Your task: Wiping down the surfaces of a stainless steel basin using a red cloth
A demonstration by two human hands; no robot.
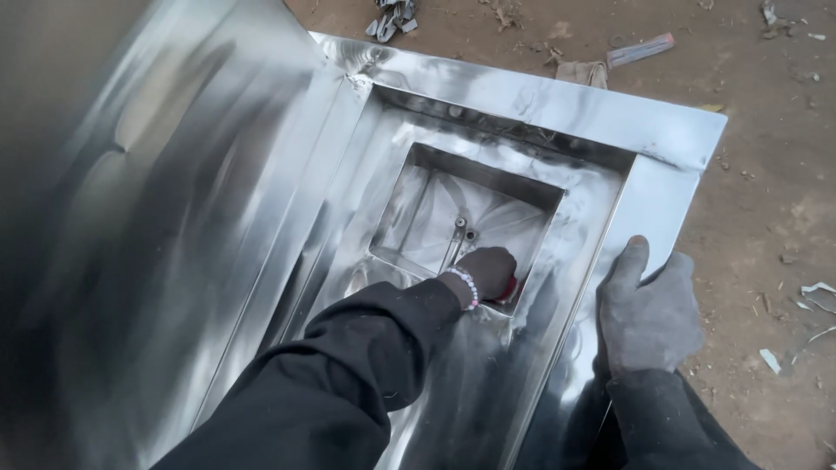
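- A big shiny steel sink (522, 96) is lying on the dirt ground (766, 200), tilted up toward the camera.
- The sink is stepping down in layers, and a small square pit (435, 218) is sitting in the middle of it.
- The left hand (489, 271) is reaching down into the near edge of that pit.
- This hand's grip is looking curled shut, and something small and red (508, 292) is peeking out under it. I cannot tell what the red thing is.
- A bead bracelet (466, 285), white with pink and blue bits, is sitting on the left wrist, just past a black sleeve (348, 374).
- The right hand (649, 309) is looking grey and dusty. It is gripping the sink's flat right rim, with the thumb lying on top and the fingers wrapping round the outer edge.
- Two small metal stubs (464, 228) are standing in the pit floor, just past the left hand.
- On the ground past the far rim, a thin flat strip (640, 50) and a little heap of metal scraps (392, 17) are lying well apart from the hands.
- A few pale scraps (819, 296) are lying on the dirt at the right.
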